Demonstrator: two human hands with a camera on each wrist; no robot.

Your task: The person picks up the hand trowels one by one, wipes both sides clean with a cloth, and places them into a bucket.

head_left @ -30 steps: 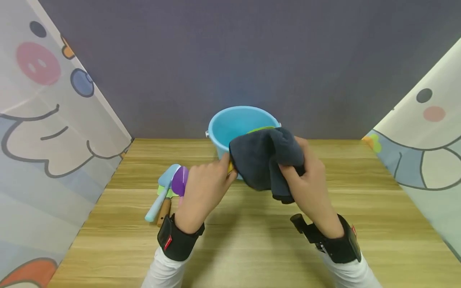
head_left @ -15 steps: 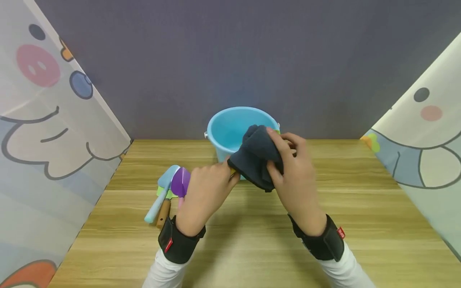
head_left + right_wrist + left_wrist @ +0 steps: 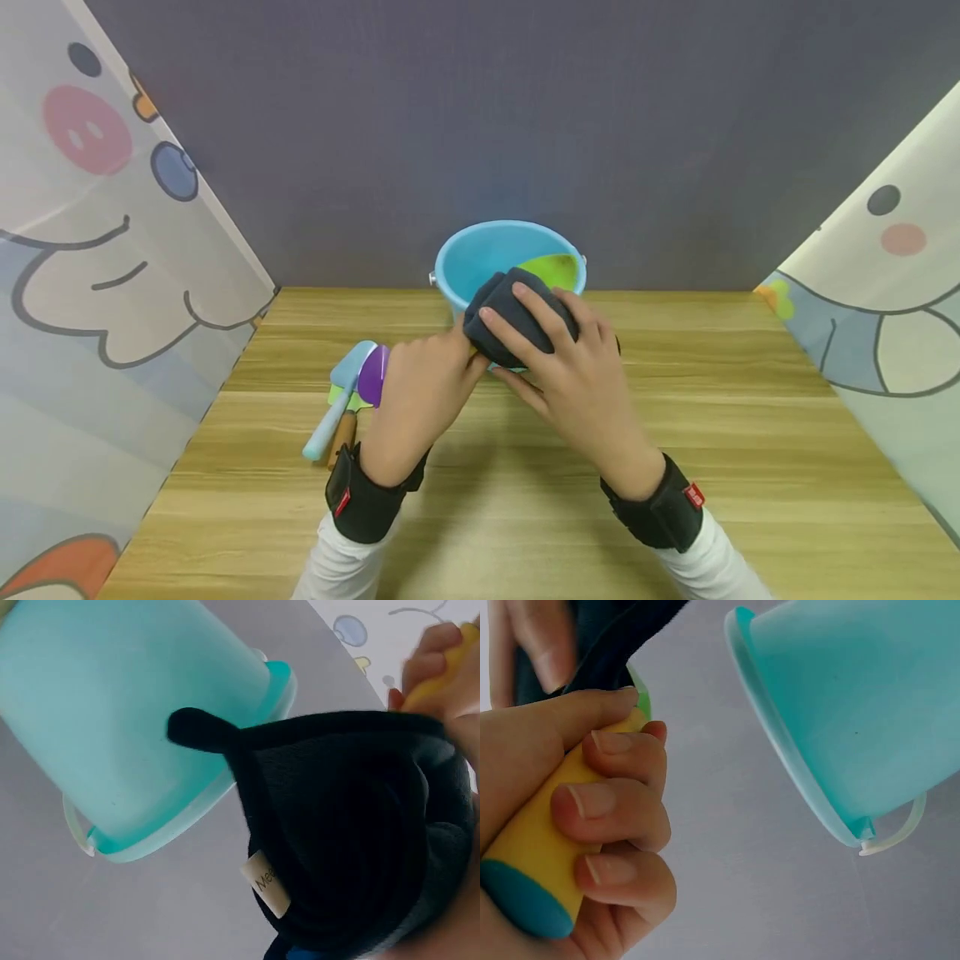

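My left hand [image 3: 423, 383] grips a toy shovel by its yellow handle [image 3: 544, 802], which ends in a teal cap. The shovel's green blade [image 3: 558, 268] shows beyond the cloth, overlapping the bucket's mouth. With my right hand [image 3: 585, 387] I hold a dark grey cloth [image 3: 491, 292] bunched over the shovel just past my left fingers, hiding its neck. In the right wrist view a corner loop and a pale label [image 3: 268, 883] stand out on the cloth. Behind both hands is a light blue bucket [image 3: 480, 250].
Left of my left hand, a blue trowel [image 3: 351, 367], a purple scoop [image 3: 371, 379] and a green tool with a wooden handle [image 3: 342, 437] lie together on the wooden table [image 3: 750, 417]. A dark panel [image 3: 450, 108] rises behind the bucket.
My right hand has moved left, gathering the hanging cloth into a compact bundle around the shovel. More of the green blade shows now. My left hand has stayed nearly still.
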